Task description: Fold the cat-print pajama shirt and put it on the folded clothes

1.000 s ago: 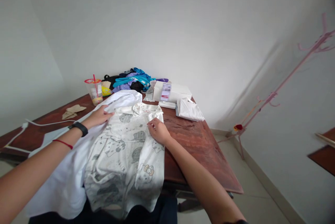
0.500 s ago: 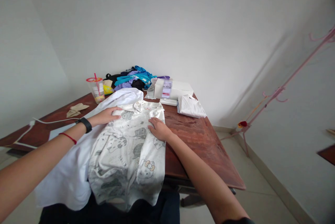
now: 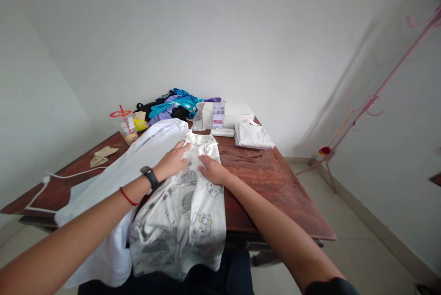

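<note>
Over the link I'm seeing the patterned shirt (image 3: pixel 188 199) lying on the wooden table (image 3: pixel 268 180), its lower end hanging over the near edge. My left hand (image 3: pixel 172 162) is touching the shirt's upper left, fingers bent; I can't tell whether they're pinching cloth. My right hand (image 3: pixel 215 171) is resting on the shirt's upper right, fingers loosely spread. A plain white garment (image 3: pixel 127 171) is lying just left of the shirt; a white box (image 3: pixel 237 116) is sitting beyond the shirt.
</note>
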Motion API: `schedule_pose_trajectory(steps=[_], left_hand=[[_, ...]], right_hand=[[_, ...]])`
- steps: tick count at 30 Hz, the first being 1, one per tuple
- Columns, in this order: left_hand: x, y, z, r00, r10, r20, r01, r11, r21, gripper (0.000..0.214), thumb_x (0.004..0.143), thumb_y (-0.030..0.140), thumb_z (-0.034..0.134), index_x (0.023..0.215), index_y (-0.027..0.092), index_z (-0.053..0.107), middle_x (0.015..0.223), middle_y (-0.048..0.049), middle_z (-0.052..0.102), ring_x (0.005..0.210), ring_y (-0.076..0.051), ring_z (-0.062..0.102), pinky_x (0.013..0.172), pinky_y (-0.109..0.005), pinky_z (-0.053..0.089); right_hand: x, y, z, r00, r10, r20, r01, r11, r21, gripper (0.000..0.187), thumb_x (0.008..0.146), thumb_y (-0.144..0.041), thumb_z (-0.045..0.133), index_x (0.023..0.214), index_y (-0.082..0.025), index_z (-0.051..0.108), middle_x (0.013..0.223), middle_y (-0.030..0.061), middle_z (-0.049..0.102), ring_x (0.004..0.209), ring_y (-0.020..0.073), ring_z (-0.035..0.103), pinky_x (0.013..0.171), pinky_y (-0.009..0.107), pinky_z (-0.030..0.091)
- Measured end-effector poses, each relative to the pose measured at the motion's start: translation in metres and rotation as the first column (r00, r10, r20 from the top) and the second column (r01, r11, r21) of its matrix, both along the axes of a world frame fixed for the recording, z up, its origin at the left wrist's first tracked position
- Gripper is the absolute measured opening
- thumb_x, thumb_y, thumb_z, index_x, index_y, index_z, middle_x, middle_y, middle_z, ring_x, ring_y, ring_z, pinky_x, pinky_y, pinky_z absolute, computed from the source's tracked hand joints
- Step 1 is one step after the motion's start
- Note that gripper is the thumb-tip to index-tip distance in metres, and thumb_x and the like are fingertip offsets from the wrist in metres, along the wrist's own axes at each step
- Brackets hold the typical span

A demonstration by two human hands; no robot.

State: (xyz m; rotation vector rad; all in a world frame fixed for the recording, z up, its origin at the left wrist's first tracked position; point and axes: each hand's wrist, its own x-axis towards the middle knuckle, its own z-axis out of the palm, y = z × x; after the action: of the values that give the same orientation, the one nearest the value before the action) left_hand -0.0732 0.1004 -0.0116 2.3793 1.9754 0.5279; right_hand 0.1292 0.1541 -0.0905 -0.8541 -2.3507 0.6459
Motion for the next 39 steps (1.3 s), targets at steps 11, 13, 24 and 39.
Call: schedule_pose_trajectory(steps=[11,13,24,39], left_hand=[[0.063,0.001,-0.027,0.996,-0.012,-0.089,0.006,0.997,-0.072,0.033,0.090,0.013,0.046,0.115,0.020,0.066,0.134,-0.0133,0.060,0.093,-0.026,0.071,0.077,-0.034,0.053],[0.061,-0.002,-0.027,0.995,0.001,-0.097,-0.009,0.997,-0.081,0.030,0.092,0.017,0.046,0.113,0.020,0.068,0.140,-0.0128,0.057,0.094,-0.026,0.072,0.079,-0.035,0.053],[0.037,-0.076,-0.037,0.993,-0.086,0.078,0.082,0.996,0.045,0.046,0.097,0.026,0.049,0.143,0.021,0.053,0.150,-0.0124,0.050,0.136,-0.028,0.052,0.113,-0.043,0.044],[-0.028,-0.197,-0.076,0.915,0.293,0.277,-0.250,0.951,-0.182,0.033,0.087,0.035,0.054,0.117,0.022,0.055,0.075,0.0011,0.066,0.069,-0.021,0.070,0.065,-0.028,0.050]], right_hand=[[0.000,0.009,0.013,0.950,-0.245,-0.193,0.207,0.958,-0.198,0.027,0.098,-0.024,0.045,0.087,-0.017,0.069,0.091,0.0064,0.074,0.087,0.0204,0.067,0.082,0.029,0.048],[0.000,0.007,0.013,0.928,-0.295,-0.230,0.247,0.945,-0.214,0.022,0.097,-0.027,0.048,0.093,-0.017,0.067,0.091,0.0058,0.073,0.086,0.0199,0.066,0.080,0.029,0.048],[0.001,-0.007,0.024,0.970,-0.066,-0.235,0.025,0.985,-0.172,0.046,0.099,-0.040,0.051,0.142,-0.024,0.057,0.122,0.0050,0.071,0.110,0.0206,0.066,0.100,0.034,0.046],[-0.030,0.015,0.035,0.891,-0.265,-0.368,0.065,0.877,-0.476,0.025,0.088,-0.032,0.064,0.104,-0.017,0.078,0.104,0.0064,0.077,0.100,0.0237,0.070,0.094,0.039,0.054]])
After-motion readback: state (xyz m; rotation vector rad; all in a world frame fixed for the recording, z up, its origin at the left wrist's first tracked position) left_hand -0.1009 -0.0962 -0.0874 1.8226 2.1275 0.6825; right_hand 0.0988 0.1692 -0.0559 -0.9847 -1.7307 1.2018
